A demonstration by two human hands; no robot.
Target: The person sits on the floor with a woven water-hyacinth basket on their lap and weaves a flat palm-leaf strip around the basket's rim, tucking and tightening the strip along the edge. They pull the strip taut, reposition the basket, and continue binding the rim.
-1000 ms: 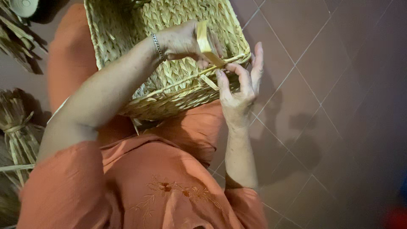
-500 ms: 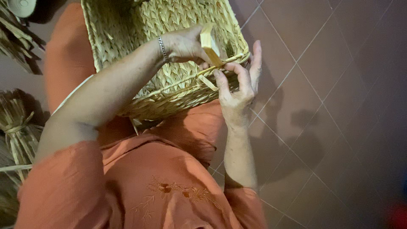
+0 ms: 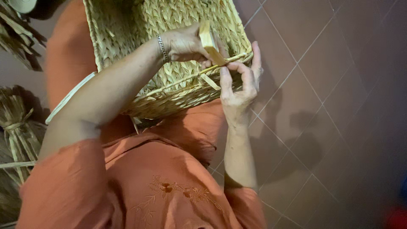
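— Hands first: what are they doing?

— Left hand [image 3: 184, 42] is closed, pinching a flat pale strip [image 3: 210, 44] of dried leaf between thumb and fingers, right at the rim of the woven basket [image 3: 140, 51]. Right hand [image 3: 239, 82] meets it from below, fingers curled around the rim rod and the strip's lower end, little finger spread loose.

— Risk?

— I'd judge the strip could crease or split if pulled too sharply over the rim, or slip free where the grip is narrow.

— And the basket?

— Tilted on the person's lap, against the orange garment [image 3: 140, 186]. Bundles of dried straw [image 3: 15, 127] lie to the left; brown tiled floor [image 3: 330, 106] to the right.
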